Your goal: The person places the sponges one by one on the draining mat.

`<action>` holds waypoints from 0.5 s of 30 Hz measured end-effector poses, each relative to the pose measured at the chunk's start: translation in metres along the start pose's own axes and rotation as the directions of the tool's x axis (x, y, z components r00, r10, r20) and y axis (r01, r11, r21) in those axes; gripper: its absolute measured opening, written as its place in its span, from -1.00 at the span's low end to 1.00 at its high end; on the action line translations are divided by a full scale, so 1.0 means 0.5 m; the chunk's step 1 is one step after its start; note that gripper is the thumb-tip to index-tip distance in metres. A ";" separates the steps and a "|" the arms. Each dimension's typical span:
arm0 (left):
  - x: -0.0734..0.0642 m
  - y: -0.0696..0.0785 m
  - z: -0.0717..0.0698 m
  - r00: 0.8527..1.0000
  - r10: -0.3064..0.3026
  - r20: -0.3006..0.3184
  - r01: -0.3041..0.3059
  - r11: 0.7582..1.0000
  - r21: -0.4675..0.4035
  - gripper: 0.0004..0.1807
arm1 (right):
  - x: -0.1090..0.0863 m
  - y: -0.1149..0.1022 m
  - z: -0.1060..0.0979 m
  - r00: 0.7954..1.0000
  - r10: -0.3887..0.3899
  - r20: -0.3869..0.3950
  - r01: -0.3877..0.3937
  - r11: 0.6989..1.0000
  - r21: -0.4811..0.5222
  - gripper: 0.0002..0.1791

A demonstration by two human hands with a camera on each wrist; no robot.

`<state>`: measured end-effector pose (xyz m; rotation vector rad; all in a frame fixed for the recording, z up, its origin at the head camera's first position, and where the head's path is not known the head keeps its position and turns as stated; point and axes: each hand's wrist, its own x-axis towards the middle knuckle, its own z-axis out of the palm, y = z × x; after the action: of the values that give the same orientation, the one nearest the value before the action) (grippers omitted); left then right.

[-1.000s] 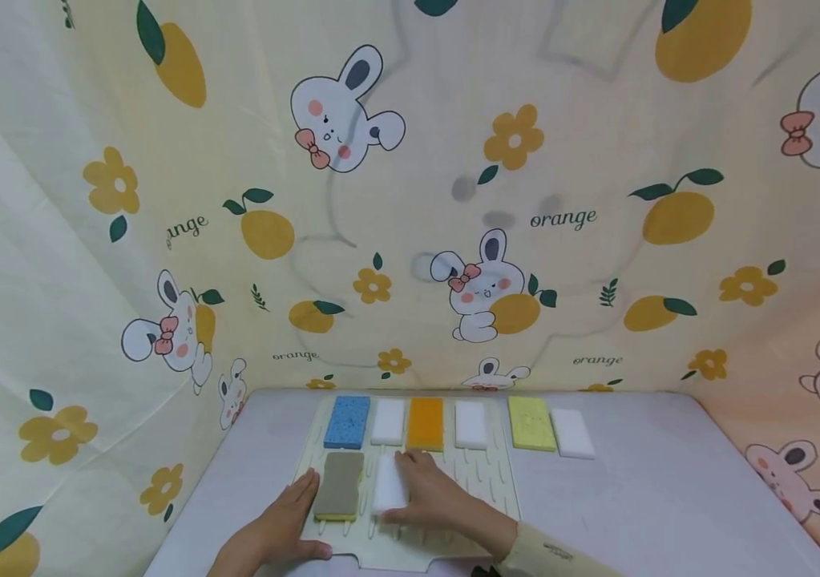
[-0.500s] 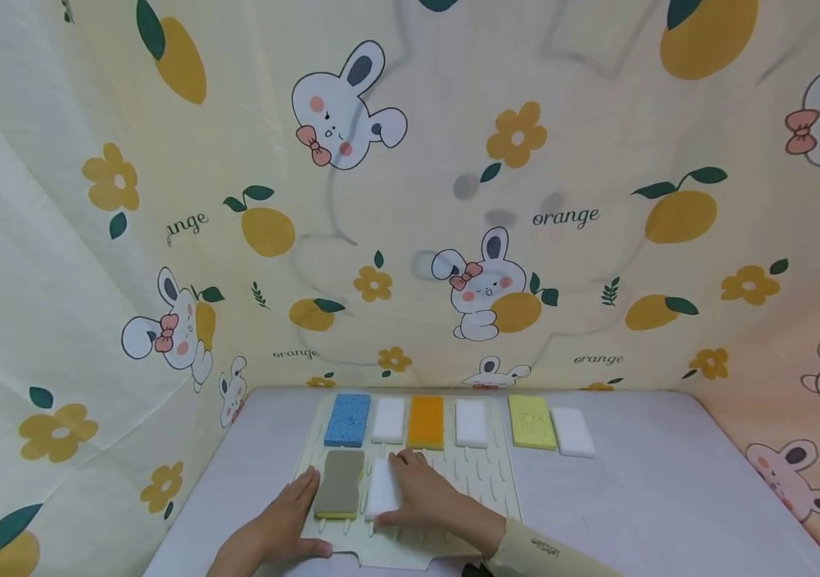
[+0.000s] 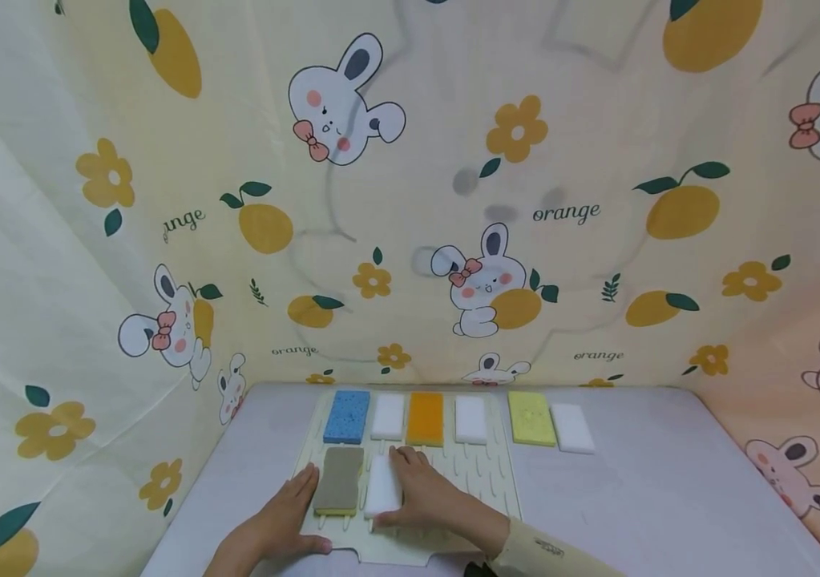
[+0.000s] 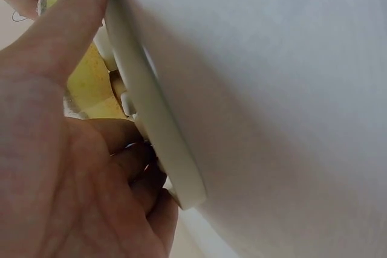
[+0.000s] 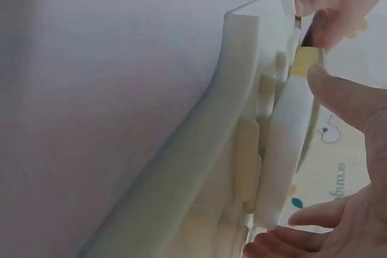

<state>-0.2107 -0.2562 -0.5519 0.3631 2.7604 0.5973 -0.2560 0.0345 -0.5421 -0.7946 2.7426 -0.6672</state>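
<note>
A cream board (image 3: 453, 513) with raised ridges lies on the table. My right hand (image 3: 427, 498) grips a white sponge (image 3: 381, 489) on it, thumb at the near end and fingers at the far end. In the right wrist view this sponge (image 5: 284, 149) lies flat on the ridges between thumb and fingers. Just left of it sits a grey-topped sponge (image 3: 339, 481) with a yellow underside. My left hand (image 3: 280, 513) rests at the board's near left corner, fingers along the left side, thumb at the front edge; the left wrist view shows them touching its rim (image 4: 163, 131).
Along the board's back row lie a blue sponge (image 3: 347, 417), a white sponge (image 3: 388, 416), an orange sponge (image 3: 426, 418) and another white sponge (image 3: 470, 420). Right of the board are a yellow sponge (image 3: 532, 418) and a white one (image 3: 572, 428). A printed curtain (image 3: 410, 192) encloses the table.
My right hand has moved the white sponge slightly left, toward the grey-topped sponge, and its tilt has lessened. In the last half second the hands have stayed nearly still.
</note>
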 end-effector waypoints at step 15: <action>-0.004 0.002 0.000 1.000 -0.007 0.002 0.007 1.000 -0.020 0.37 | -0.033 0.022 -0.041 0.991 -0.055 -0.123 0.058 0.998 0.020 0.16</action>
<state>-0.2088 -0.2557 -0.5509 0.3496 2.7508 0.6226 -0.2535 0.0593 -0.5282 -0.8565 2.8248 -0.7832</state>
